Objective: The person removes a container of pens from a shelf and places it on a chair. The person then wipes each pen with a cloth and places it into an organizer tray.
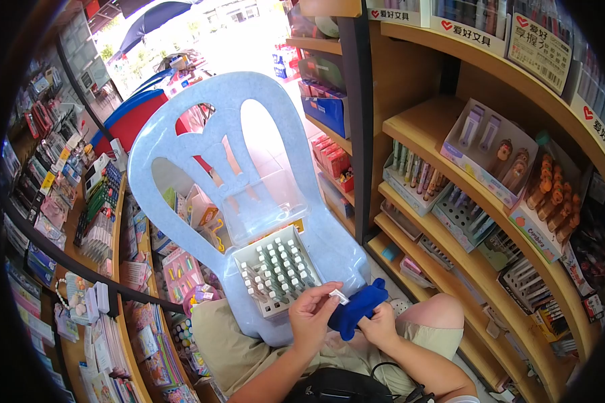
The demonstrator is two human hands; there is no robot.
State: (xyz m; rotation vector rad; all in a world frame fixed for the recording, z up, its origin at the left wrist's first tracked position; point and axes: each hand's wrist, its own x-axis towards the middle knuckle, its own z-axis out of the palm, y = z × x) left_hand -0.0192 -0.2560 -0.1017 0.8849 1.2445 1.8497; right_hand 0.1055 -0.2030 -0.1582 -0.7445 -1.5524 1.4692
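Observation:
My left hand (312, 317) is closed, thumb and fingers pinching a small white-ended pen (339, 296). The rest of that pen is hidden by my fingers and the cloth. A dark blue cloth (359, 310) is bunched in my right hand (381, 325), right beside the pen's white end; I cannot tell whether it wraps the pen. Just past my left hand, on the seat of a light blue plastic chair (151, 144), sits a pale box (275, 307) with several white-topped pens upright in its holes. A clear plastic lid (265, 205) leans behind the box against the chair back.
At the right, wooden shelves (417, 134) carry boxes of pens, including a display box (491, 151). Curved racks of notebooks (107, 356) and packaged stationery (101, 215) line the left. A black bag (343, 386) rests at my waist. Beyond the chair is a bright doorway.

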